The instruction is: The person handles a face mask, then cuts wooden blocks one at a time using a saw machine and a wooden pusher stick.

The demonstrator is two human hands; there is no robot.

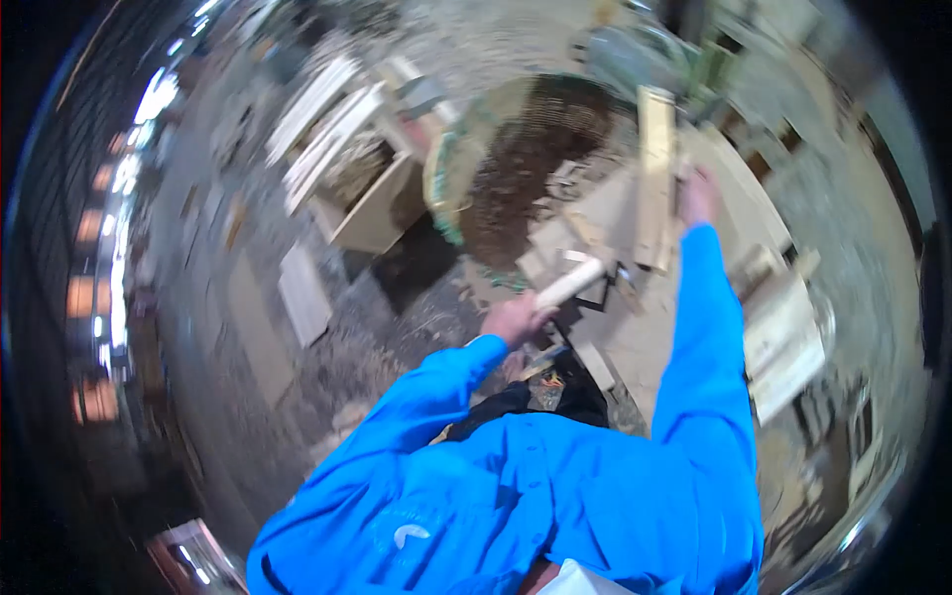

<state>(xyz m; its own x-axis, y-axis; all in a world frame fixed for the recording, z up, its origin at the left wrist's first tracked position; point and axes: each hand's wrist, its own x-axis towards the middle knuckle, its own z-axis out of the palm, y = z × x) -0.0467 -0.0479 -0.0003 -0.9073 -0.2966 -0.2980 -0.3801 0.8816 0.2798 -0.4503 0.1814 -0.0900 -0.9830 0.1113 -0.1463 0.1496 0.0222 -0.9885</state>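
Well left of my left grip (514, 319), I see bright windows (121, 248) along a dark wall (40, 228); below that grip spreads patchy grey floor (362, 372).

Around the view's middle, the grey, littered floor (223, 268) carries a pale board (303, 296) at nine o'clock, an open wooden box (375, 210) at ten and a round basket (442, 164) near twelve, while the beige tabletop (637, 332) at three bears blurred wood pieces (587, 230) towards two.
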